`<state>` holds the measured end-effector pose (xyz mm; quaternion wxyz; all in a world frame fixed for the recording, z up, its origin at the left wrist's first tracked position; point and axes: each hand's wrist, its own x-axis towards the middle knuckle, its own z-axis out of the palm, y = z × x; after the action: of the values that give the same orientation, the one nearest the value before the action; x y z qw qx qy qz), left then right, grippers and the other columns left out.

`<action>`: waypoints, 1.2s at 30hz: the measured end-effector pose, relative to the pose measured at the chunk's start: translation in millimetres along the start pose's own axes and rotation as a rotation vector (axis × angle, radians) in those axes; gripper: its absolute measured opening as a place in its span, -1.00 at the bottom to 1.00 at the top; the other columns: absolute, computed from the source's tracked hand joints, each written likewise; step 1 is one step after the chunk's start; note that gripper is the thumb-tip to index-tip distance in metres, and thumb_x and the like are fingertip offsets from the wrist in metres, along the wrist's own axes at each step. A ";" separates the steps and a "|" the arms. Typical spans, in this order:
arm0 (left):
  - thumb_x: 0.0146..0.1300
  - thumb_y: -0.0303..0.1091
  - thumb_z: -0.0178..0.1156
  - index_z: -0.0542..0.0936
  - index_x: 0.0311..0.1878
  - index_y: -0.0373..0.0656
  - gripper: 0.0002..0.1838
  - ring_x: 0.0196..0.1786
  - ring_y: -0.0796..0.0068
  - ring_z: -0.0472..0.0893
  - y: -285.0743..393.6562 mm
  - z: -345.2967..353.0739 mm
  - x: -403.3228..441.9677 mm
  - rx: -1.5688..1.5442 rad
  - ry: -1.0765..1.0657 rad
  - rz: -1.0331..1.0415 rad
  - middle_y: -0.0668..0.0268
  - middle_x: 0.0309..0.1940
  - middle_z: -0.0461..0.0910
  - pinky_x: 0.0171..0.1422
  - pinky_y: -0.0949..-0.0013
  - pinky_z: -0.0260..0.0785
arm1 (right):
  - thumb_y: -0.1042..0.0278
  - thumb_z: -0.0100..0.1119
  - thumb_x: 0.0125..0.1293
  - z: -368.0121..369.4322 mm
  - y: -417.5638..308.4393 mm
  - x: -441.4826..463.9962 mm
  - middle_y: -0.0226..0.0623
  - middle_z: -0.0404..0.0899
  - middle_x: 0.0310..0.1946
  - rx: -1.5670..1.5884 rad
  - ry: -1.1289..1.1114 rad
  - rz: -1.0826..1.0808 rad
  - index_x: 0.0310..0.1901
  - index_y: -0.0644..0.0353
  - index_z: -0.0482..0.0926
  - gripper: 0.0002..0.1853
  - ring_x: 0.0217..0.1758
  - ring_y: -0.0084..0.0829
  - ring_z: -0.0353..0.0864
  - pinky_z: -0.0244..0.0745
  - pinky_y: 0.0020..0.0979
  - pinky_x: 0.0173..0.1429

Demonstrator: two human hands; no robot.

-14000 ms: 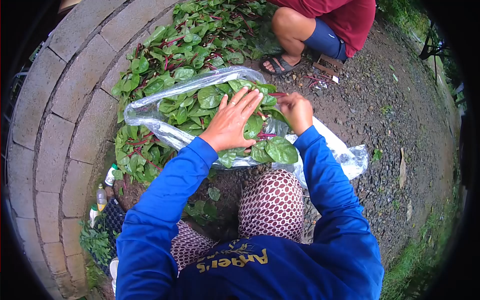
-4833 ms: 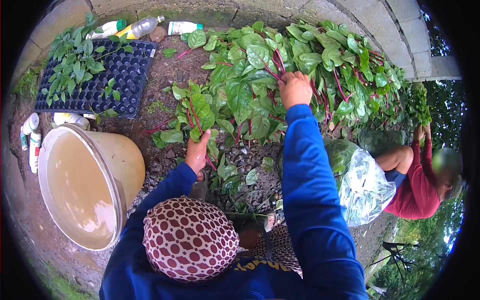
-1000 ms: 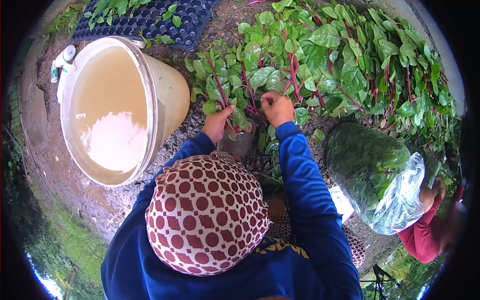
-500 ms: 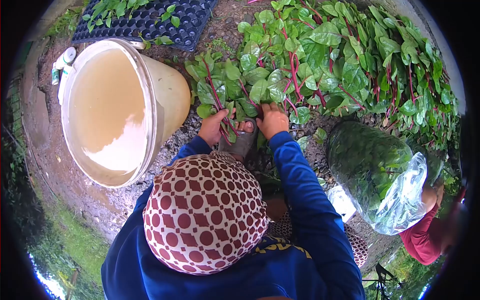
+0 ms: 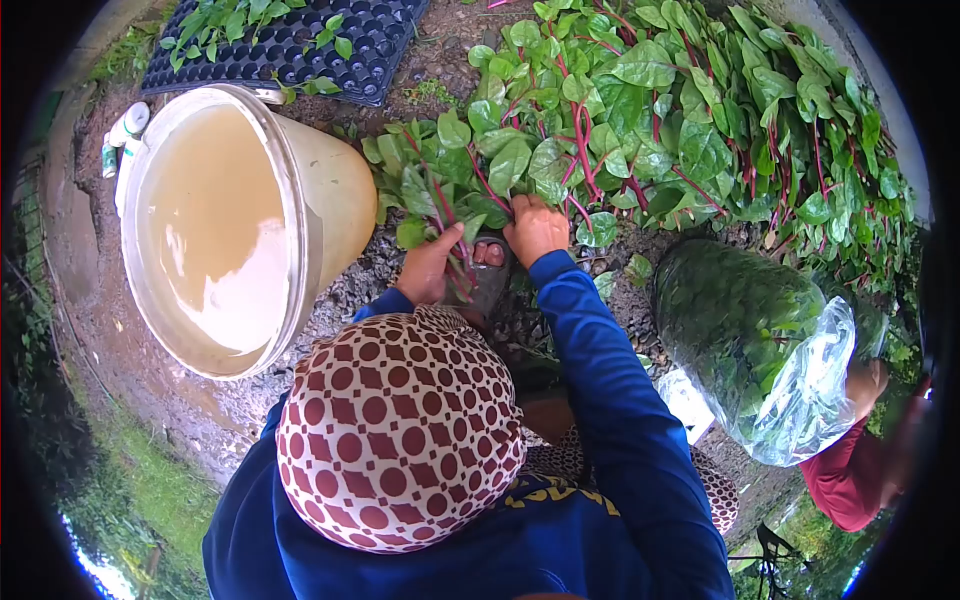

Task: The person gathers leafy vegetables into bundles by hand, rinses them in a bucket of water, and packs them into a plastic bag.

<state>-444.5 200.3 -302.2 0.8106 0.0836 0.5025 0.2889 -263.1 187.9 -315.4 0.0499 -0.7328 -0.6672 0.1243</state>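
My left hand (image 5: 427,268) is closed around the red stems of a small bunch of Malabar spinach (image 5: 443,207), its leaves pointing away from me. Just to its right, my right hand (image 5: 537,228) is curled at the near edge of a large heap of Malabar spinach (image 5: 650,110). Its fingertips pinch a red stem (image 5: 485,178), partly hidden by leaves. Between the two hands a sandalled foot (image 5: 488,252) rests on the wet ground.
At left stands a big bucket (image 5: 345,190) of cloudy water, with white bottles (image 5: 130,122) behind it. A black seedling tray (image 5: 370,50) lies at the back. On the right, a clear plastic bag (image 5: 740,330) of leaves sits by another person's hand (image 5: 865,385) and red sleeve.
My right hand has shifted slightly left and away from me, its fingers now more curled at the stem. My left hand keeps hold of its bunch, the stems tilted a little differently.
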 end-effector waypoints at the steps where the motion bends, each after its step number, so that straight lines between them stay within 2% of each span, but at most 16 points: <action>1: 0.27 -0.25 0.21 0.53 -0.08 -0.22 -0.73 -0.39 0.48 0.57 4.8 7.9 -4.5 0.029 -0.017 -0.036 0.32 -0.36 0.58 -0.31 0.38 0.46 | 0.36 0.20 -0.03 -13.0 -14.0 0.9 -0.19 0.56 -0.34 0.027 -0.016 -0.017 -0.31 0.17 0.51 -0.80 -0.38 -0.17 0.63 0.56 -0.25 -0.29; 3: 0.28 -0.18 0.21 0.55 -0.08 -0.15 -0.73 -0.36 0.44 0.60 -18.6 -17.7 31.3 -0.004 -0.134 0.008 0.33 -0.32 0.61 -0.26 0.35 0.47 | 0.35 0.21 -0.03 -16.5 -37.2 -0.8 -0.16 0.57 -0.34 0.053 -0.036 -0.030 -0.28 0.18 0.51 -0.76 -0.38 -0.16 0.64 0.56 -0.24 -0.28; 5: 0.29 -0.17 0.19 0.56 -0.08 -0.13 -0.73 -0.35 0.43 0.61 1.0 27.9 12.6 -0.217 -0.098 -0.059 0.33 -0.31 0.62 -0.24 0.38 0.47 | 0.33 0.25 -0.07 -12.0 -56.6 -4.2 -0.13 0.57 -0.33 0.050 -0.044 -0.022 -0.21 0.18 0.52 -0.68 -0.34 -0.14 0.63 0.55 -0.21 -0.25; 6: 0.30 -0.18 0.17 0.56 -0.09 -0.13 -0.75 -0.36 0.45 0.61 4.5 23.7 13.5 -0.205 -0.081 -0.097 0.33 -0.29 0.63 -0.24 0.43 0.48 | 0.34 0.26 -0.04 -8.1 -59.9 -7.1 -0.12 0.56 -0.33 0.139 -0.016 -0.046 -0.15 0.20 0.52 -0.64 -0.28 -0.14 0.62 0.55 -0.21 -0.23; 9: 0.30 -0.23 0.15 0.55 -0.12 -0.16 -0.79 -0.38 0.46 0.60 -0.7 -7.3 32.6 -0.171 -0.067 -0.044 0.32 -0.31 0.61 -0.25 0.43 0.49 | 0.32 0.27 -0.01 -28.3 -54.3 -11.1 -0.13 0.56 -0.32 0.348 -0.157 -0.240 -0.08 0.17 0.52 -0.60 -0.25 -0.15 0.61 0.54 -0.22 -0.22; 10: 0.31 -0.29 0.13 0.54 -0.17 -0.18 -0.83 -0.41 0.47 0.59 4.3 -15.0 29.0 -0.169 -0.154 -0.085 0.31 -0.33 0.59 -0.24 0.39 0.51 | 0.29 0.29 0.00 -43.4 -49.5 -6.6 -0.18 0.57 -0.28 0.412 -0.242 -0.262 -0.11 0.12 0.55 -0.64 -0.28 -0.14 0.61 0.53 -0.22 -0.19; 13: 0.31 -0.29 0.12 0.54 -0.20 -0.18 -0.84 -0.40 0.49 0.58 11.7 -12.2 18.5 -0.160 -0.114 -0.047 0.32 -0.36 0.58 -0.26 0.38 0.52 | 0.22 0.30 0.00 -58.4 -25.5 13.4 -0.20 0.59 -0.25 0.547 -0.019 0.045 -0.19 0.10 0.61 -0.69 -0.17 -0.13 0.61 0.50 -0.19 -0.03; 16: 0.30 -0.27 0.13 0.54 -0.21 -0.19 -0.82 -0.35 0.52 0.58 10.9 -6.6 17.7 -0.119 -0.127 0.010 0.32 -0.36 0.57 -0.25 0.41 0.51 | 0.22 0.31 0.03 -60.0 -16.4 32.1 -0.26 0.63 -0.26 0.479 0.097 0.039 -0.18 0.10 0.63 -0.70 -0.29 -0.17 0.63 0.51 -0.27 -0.12; 20: 0.29 -0.25 0.15 0.55 -0.24 -0.18 -0.82 -0.32 0.57 0.54 13.5 5.0 12.8 0.002 -0.168 -0.011 0.36 -0.37 0.56 -0.23 0.45 0.44 | 0.26 0.29 0.05 -43.3 -21.8 53.4 -0.26 0.67 -0.26 0.514 -0.005 0.072 -0.15 0.15 0.62 -0.70 -0.23 -0.23 0.65 0.51 -0.32 -0.07; 23: 0.30 -0.23 0.15 0.56 -0.30 -0.18 -0.80 -0.32 0.58 0.51 18.1 11.1 5.0 0.116 -0.187 0.050 0.37 -0.39 0.54 -0.19 0.46 0.38 | 0.22 0.29 0.02 -39.1 -13.1 71.1 -0.11 0.65 -0.26 0.712 -0.150 0.016 -0.20 0.12 0.64 -0.71 -0.16 -0.09 0.63 0.49 -0.18 0.01; 26: 0.32 -0.21 0.10 0.54 -0.36 -0.20 -0.75 -0.29 0.54 0.48 20.8 7.0 11.7 0.279 -0.239 0.151 0.37 -0.42 0.52 -0.09 0.44 0.31 | 0.19 0.23 0.05 -59.9 -13.9 77.5 -0.11 0.65 -0.30 0.554 -0.219 -0.012 -0.24 0.08 0.65 -0.75 -0.21 -0.07 0.63 0.49 -0.14 -0.02; 27: 0.34 -0.24 0.08 0.53 -0.31 -0.21 -0.77 -0.29 0.54 0.48 21.8 6.1 12.3 0.282 -0.261 0.136 0.36 -0.42 0.51 -0.09 0.43 0.32 | 0.19 0.21 0.06 -64.1 -14.2 78.1 -0.11 0.65 -0.31 0.483 -0.232 -0.010 -0.25 0.07 0.65 -0.77 -0.22 -0.07 0.62 0.49 -0.13 -0.03; 29: 0.37 -0.29 0.04 0.51 -0.22 -0.24 -0.80 -0.29 0.52 0.48 21.1 6.1 12.7 0.285 -0.310 0.106 0.34 -0.41 0.50 -0.08 0.42 0.34 | 0.20 0.18 0.05 -66.2 -19.5 76.8 -0.12 0.65 -0.35 0.314 -0.131 -0.070 -0.28 0.01 0.66 -0.79 -0.23 -0.09 0.63 0.50 -0.12 -0.05; 31: 0.35 -0.30 0.03 0.49 -0.28 -0.24 -0.81 -0.29 0.51 0.46 18.6 9.7 12.8 0.163 -0.353 0.093 0.34 -0.43 0.48 -0.08 0.40 0.33 | 0.20 0.18 0.04 -65.8 -25.8 74.8 -0.12 0.65 -0.35 0.201 -0.067 -0.073 -0.29 -0.01 0.66 -0.80 -0.22 -0.11 0.63 0.51 -0.13 -0.06; 34: 0.34 -0.33 0.02 0.45 -0.33 -0.23 -0.82 -0.26 0.47 0.43 16.5 13.6 5.5 -0.003 -0.444 0.071 0.34 -0.44 0.43 -0.03 0.35 0.32 | 0.22 0.19 0.02 -53.9 -19.5 74.4 -0.15 0.65 -0.41 0.200 0.041 0.137 -0.37 -0.06 0.67 -0.86 -0.31 -0.10 0.64 0.53 -0.14 -0.15; 36: 0.34 -0.33 0.02 0.45 -0.33 -0.23 -0.82 -0.24 0.46 0.43 16.8 14.2 2.2 -0.038 -0.424 0.149 0.33 -0.42 0.43 0.01 0.33 0.32 | 0.22 0.20 0.02 -60.0 -7.7 70.1 -0.16 0.64 -0.45 0.234 0.129 0.256 -0.42 -0.09 0.68 -0.90 -0.37 -0.09 0.63 0.54 -0.16 -0.19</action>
<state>-438.0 217.5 -289.9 0.8759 0.1639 0.3079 0.3333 -250.1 263.6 -263.8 0.1610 -0.8073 -0.5450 0.1591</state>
